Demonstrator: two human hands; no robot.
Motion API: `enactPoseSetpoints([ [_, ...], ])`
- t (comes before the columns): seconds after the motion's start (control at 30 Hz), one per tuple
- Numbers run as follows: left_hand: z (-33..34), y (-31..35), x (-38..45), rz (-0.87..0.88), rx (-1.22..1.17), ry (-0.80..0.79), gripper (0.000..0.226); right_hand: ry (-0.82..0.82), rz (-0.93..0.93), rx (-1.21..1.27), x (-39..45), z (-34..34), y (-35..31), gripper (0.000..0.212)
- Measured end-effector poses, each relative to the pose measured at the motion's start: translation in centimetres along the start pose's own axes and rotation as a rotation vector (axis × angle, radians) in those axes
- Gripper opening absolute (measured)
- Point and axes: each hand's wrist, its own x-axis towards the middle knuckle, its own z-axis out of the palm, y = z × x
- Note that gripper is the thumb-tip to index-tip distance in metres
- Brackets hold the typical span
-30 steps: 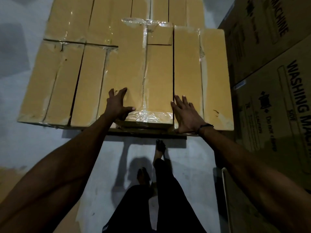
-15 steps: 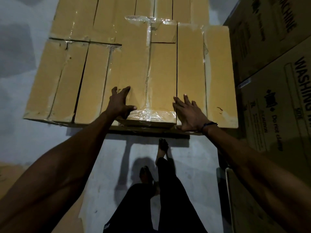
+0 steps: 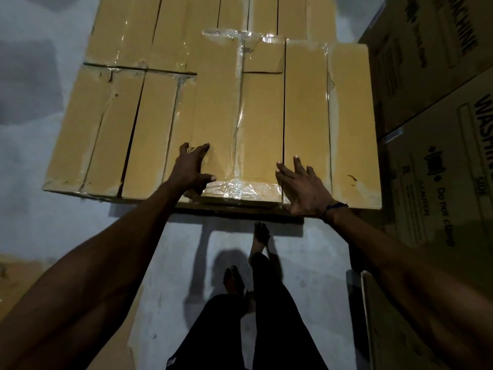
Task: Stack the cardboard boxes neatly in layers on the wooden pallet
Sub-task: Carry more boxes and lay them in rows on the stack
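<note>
A tape-wrapped cardboard box (image 3: 240,116) lies on top of a layer of flat cardboard boxes (image 3: 114,134). My left hand (image 3: 190,170) presses on its near left corner, fingers spread and thumb along the near edge. My right hand (image 3: 300,188) lies flat at the box's near right corner, with fingers on the neighbouring box (image 3: 330,124) of the same height. A dark strip of the wooden pallet (image 3: 240,210) shows under the near edge of the stack.
Tall printed washing-machine cartons (image 3: 440,129) stand close on the right, and another carton edge (image 3: 378,329) is at lower right. My bare feet (image 3: 260,233) stand on the grey floor (image 3: 40,209) just before the stack. A flat cardboard piece (image 3: 16,268) lies at left.
Both hands stay on the top box's near corners; the right hand's fingers have spread a little. My view has shifted slightly.
</note>
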Motion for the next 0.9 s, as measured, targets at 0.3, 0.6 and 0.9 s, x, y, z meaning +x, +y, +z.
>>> enactPoseSetpoints([
  [0.3,-2.4,0.0,2.8,-0.045,-0.052,-0.036,0.103,0.129,0.029,0.094,0.3,-0.6,0.5,0.11],
  [0.6,-5.0,2.8,11.2,-0.058,-0.302,0.188,0.104,0.344,0.221,0.381,7.9,-3.9,3.5,0.089],
  [0.9,-3.5,2.0,12.9,-0.143,-0.563,0.188,0.096,0.285,0.355,0.301,12.5,-5.1,1.7,0.088],
])
